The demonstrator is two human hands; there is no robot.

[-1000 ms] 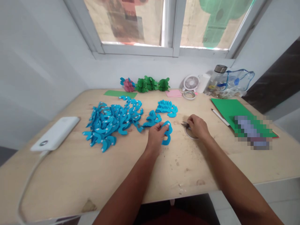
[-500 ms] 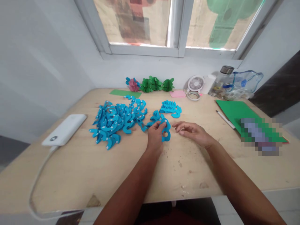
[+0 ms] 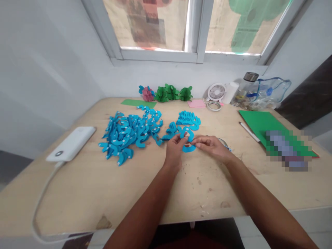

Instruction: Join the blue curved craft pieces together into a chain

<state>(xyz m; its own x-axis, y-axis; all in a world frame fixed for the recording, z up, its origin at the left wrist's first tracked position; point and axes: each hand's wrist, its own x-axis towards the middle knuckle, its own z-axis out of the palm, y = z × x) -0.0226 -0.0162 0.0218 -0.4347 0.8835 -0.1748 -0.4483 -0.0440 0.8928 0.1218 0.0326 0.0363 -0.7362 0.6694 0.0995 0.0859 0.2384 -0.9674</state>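
My left hand (image 3: 174,149) is closed, its thumb and forefinger pinching a wavy blue paper strip (image 3: 188,149). A small white patch shows near the top of the strip. Thumb and forefinger of my right hand (image 3: 211,148) come together at the strip's right edge; whether something small is also between them I cannot make out. Left of my hands lies a big heap of curved blue paper pieces (image 3: 127,133) with white patches. Behind my hands is a smaller bunch of folded blue paper (image 3: 188,118). A roll of tape (image 3: 223,143) is partly hidden by my right hand.
A white power bank (image 3: 72,143) with a cable lies at the left. Green paper ornaments (image 3: 171,93) stand along the wall. At the back right are a small fan (image 3: 217,92), a tape ring (image 3: 213,106) and a bottle (image 3: 246,88). Green sheets (image 3: 267,126) and a pen (image 3: 249,131) lie at the right.
My right hand has moved slightly left, and its fingers have closed at the blue strip. The strip has turned and risen a little. The tape roll beside my right hand now shows.
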